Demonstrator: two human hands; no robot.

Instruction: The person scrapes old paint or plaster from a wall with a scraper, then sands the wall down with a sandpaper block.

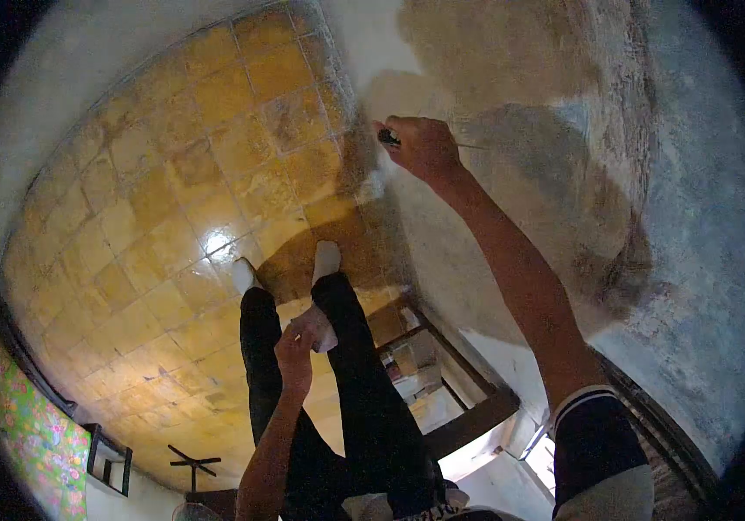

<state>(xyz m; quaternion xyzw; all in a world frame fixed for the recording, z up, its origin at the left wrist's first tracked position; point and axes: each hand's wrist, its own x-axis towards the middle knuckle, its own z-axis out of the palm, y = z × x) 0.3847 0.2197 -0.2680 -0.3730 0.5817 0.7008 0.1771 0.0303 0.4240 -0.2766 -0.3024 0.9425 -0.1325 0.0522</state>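
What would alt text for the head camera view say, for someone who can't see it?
A person's right hand grips a small dark object in front of a patchy wall. The left hand holds a pale item, perhaps cloth, near dark trousers, with yellow floor tiles below.

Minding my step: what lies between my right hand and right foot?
In the head view, only floor tiles and wall show between your right hand and right foot.

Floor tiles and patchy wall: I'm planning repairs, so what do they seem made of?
Floor tiles: probably ceramic or cement with a glossy finish, given the square joints and bright glare. Wall: likely plaster, mostly matte, judging by its mottled, rough patches; the exact coating is unclear.
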